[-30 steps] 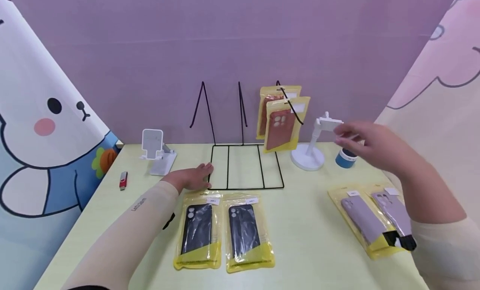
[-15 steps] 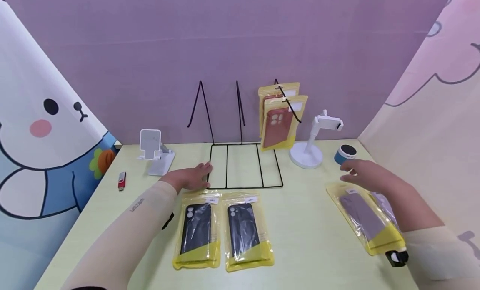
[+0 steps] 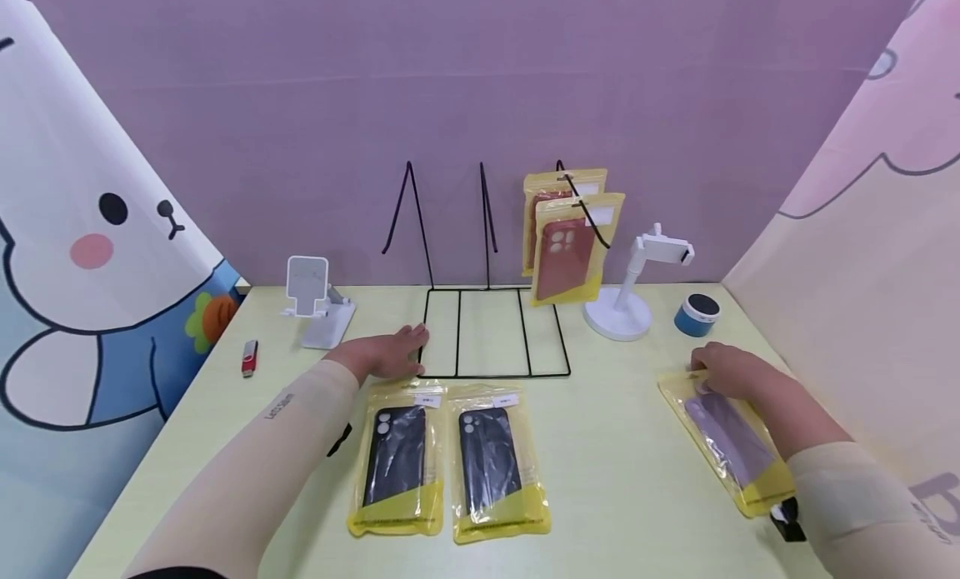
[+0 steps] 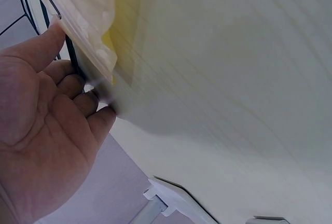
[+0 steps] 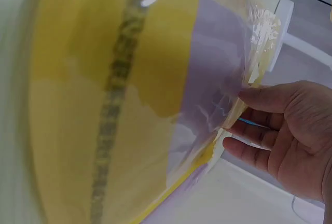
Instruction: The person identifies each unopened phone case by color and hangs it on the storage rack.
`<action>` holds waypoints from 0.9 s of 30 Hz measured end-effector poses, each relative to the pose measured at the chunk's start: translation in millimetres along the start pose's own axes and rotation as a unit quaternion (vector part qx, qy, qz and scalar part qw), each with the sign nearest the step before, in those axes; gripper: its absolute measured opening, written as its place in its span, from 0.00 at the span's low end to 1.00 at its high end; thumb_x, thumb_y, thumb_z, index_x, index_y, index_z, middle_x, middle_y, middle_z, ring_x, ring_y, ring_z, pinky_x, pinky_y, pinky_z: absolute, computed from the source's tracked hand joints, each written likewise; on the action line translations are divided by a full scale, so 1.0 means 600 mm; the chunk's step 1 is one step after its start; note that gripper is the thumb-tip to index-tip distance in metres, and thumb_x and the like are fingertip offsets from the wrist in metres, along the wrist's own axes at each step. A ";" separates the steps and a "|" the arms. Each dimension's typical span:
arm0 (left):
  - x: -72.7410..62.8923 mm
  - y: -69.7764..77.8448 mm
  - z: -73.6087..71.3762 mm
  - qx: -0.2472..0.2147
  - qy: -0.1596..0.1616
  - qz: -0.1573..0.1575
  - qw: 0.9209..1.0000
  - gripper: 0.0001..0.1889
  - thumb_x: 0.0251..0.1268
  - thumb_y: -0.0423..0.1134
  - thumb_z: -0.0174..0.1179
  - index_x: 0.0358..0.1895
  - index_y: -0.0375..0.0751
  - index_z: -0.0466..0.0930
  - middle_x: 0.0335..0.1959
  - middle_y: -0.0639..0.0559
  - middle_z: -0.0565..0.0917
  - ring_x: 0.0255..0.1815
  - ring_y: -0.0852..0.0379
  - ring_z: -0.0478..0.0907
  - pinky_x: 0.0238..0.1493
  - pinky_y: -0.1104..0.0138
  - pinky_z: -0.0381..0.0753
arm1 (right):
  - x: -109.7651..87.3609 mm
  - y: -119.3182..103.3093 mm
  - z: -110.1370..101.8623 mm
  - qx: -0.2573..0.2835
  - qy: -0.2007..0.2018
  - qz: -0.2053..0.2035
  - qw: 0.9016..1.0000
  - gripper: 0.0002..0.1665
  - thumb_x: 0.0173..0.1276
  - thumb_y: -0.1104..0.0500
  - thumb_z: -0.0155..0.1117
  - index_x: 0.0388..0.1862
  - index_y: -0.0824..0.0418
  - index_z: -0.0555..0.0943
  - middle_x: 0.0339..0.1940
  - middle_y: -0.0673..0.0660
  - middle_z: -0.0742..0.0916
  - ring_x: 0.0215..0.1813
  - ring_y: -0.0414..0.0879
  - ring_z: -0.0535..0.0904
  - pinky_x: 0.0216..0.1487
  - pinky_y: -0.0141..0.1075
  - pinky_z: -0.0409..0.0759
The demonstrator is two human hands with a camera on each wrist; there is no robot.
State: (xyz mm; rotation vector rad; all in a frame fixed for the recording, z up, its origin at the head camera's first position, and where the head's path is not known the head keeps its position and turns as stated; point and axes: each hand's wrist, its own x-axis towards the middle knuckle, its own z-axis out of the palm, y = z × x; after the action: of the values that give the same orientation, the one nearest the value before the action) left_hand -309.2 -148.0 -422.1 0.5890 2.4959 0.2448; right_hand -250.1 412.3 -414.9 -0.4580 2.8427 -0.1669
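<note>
In the head view my right hand pinches the top edge of a yellow-clear bag with a purple phone case in it. The right wrist view shows the thumb on the bag's front and fingers behind it. Another purple case shows under this bag. My left hand holds the front left corner of a black wire rack, its thumb and bent fingers at the wire in the left wrist view. Close below that hand lie two bagged black phone cases, one left, one right.
Two bagged red phone cases hang on the rack's right hook. White phone stands flank the rack, one left and one right. A blue-white cylinder stands behind my right hand. A red USB stick lies far left.
My right hand has come down from beside the right phone stand to the purple-case bag and taken hold of its top edge. My left hand stays at the rack's corner.
</note>
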 end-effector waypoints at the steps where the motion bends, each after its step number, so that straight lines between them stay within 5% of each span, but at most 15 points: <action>1: 0.001 0.000 0.000 0.001 0.000 0.002 1.000 0.40 0.77 0.52 0.47 0.80 0.45 0.34 0.81 0.46 0.34 0.81 0.45 0.32 0.79 0.47 0.42 | 0.001 0.000 0.001 -0.003 0.003 -0.002 1.000 0.07 0.58 0.67 0.66 0.35 0.59 0.78 0.30 0.54 0.77 0.32 0.47 0.71 0.36 0.42 0.72; 10: 0.003 -0.001 -0.001 0.004 0.005 0.008 1.000 0.40 0.77 0.51 0.47 0.80 0.43 0.35 0.81 0.44 0.35 0.81 0.43 0.33 0.79 0.47 0.42 | 0.007 -0.007 0.004 -0.028 0.021 -0.039 0.999 0.13 0.59 0.67 0.63 0.22 0.55 0.70 0.19 0.47 0.69 0.25 0.42 0.65 0.29 0.35 0.62; 17: 0.002 -0.001 0.000 0.003 0.005 0.006 1.000 0.40 0.77 0.51 0.47 0.80 0.44 0.35 0.81 0.45 0.35 0.81 0.44 0.32 0.79 0.47 0.42 | 0.021 -0.034 -0.002 0.008 0.048 -0.046 0.998 0.07 0.66 0.63 0.61 0.29 0.55 0.75 0.22 0.47 0.75 0.27 0.40 0.68 0.31 0.34 0.67; 27: -0.001 0.001 -0.001 -0.003 0.005 0.003 1.000 0.40 0.77 0.51 0.47 0.80 0.44 0.35 0.81 0.45 0.35 0.81 0.44 0.33 0.78 0.46 0.42 | 0.031 -0.107 -0.047 0.038 0.125 -0.111 0.985 0.03 0.66 0.62 0.66 0.33 0.56 0.80 0.28 0.44 0.82 0.32 0.38 0.75 0.35 0.37 0.76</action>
State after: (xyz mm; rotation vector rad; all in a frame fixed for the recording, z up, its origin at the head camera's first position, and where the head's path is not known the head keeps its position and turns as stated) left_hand -308.8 -147.5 -421.4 0.5946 2.5017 0.2577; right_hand -256.1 347.7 -382.2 -0.7883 3.0071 -0.4008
